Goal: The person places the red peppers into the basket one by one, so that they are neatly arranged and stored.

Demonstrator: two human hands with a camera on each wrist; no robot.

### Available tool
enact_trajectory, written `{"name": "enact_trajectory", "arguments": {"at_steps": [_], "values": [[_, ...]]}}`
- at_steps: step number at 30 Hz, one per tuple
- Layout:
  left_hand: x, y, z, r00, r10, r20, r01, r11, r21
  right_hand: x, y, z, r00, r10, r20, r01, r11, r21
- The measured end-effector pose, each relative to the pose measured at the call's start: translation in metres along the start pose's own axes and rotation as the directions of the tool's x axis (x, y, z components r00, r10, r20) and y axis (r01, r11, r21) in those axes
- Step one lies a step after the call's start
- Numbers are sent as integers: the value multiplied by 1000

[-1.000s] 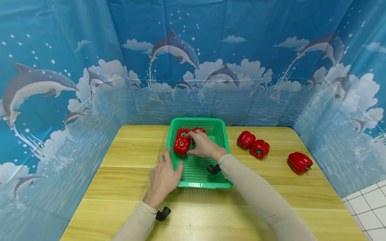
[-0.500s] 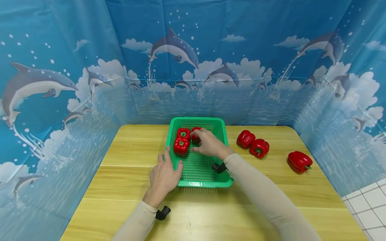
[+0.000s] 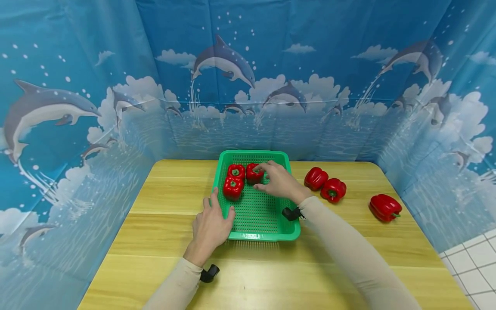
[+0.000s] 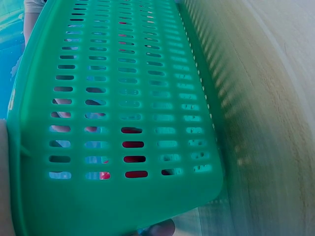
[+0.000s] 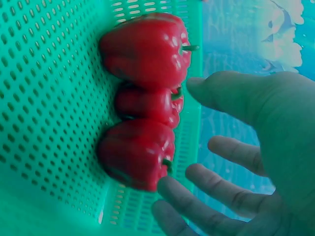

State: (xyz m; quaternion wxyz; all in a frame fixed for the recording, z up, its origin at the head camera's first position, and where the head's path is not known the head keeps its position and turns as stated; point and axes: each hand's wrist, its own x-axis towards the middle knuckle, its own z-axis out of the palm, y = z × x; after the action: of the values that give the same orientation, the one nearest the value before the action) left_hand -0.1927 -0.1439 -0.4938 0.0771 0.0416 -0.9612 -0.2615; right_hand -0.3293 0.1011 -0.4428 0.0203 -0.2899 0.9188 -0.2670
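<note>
Our right hand [image 3: 280,182] hovers with fingers spread just off the third pepper [image 3: 254,172], already in the green basket [image 3: 267,234]; our left hand [image 3: 211,227] grips its rim. Next we need a table pepper [image 3: 315,179].

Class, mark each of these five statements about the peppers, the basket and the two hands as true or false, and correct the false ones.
1. Three peppers lie in the basket. True; they sit at its far end, the nearest one beside the left wall.
2. The right hand grips a pepper and lifts it. False: its fingers are spread, next to the pepper at the far end, and hold nothing.
3. Three peppers lie on the table right of the basket. True; two lie close together, one farther right.
4. The left hand rests flat on the table, clear of the basket. False: it holds the basket's near left corner.
5. The basket is blue. False: it is green.
</note>
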Motion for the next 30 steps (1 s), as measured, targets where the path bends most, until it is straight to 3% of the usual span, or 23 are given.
{"name": "enact_trajectory", "arguments": {"at_steps": [17,30], "values": [[0,-1,2,1000,-2,-5,2,1000,-6,-13,23,-28,997,59,-46,-60,998,-12],[1,-2,2,1000,-6,-6,5,1000,-27,-25,56,-44,991,122,-51,-123,992,-13]]}}
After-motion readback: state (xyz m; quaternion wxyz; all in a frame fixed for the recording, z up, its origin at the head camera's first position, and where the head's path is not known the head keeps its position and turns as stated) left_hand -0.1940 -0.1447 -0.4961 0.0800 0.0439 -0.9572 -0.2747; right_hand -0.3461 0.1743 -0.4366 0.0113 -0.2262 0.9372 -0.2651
